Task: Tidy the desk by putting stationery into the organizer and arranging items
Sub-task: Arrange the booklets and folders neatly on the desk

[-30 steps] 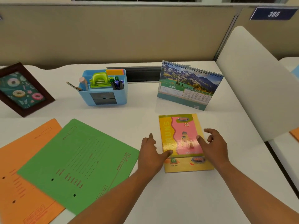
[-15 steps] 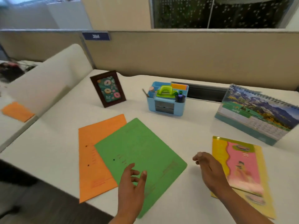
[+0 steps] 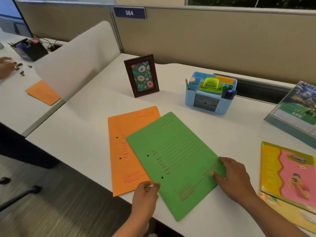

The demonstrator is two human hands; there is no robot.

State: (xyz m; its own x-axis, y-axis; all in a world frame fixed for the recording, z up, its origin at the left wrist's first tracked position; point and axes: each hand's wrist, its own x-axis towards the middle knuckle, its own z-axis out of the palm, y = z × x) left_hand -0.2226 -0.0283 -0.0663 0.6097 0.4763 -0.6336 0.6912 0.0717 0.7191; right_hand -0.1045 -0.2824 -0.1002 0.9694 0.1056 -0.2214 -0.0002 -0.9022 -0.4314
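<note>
A green folder (image 3: 172, 156) lies slantwise across an orange folder (image 3: 127, 147) near the desk's front edge. My left hand (image 3: 146, 194) pinches the green folder's lower left edge between thumb and fingers. My right hand (image 3: 234, 178) rests on its right edge, fingers spread and pressing down. Behind them stands a blue organizer (image 3: 210, 93) holding a green hole punch (image 3: 211, 85), pens and sticky notes. A yellow and pink book (image 3: 289, 175) lies flat at the right.
A framed doughnut picture (image 3: 141, 76) stands at the back. A desk calendar (image 3: 295, 110) stands at the far right. A white divider (image 3: 75, 60) separates a neighbouring desk, where another person's hand (image 3: 6, 65), a black pen holder (image 3: 30, 49) and an orange folder (image 3: 42, 92) are.
My view swung left from the book to the folders. Both hands left the book and moved onto the green folder; the left hand now grips its edge.
</note>
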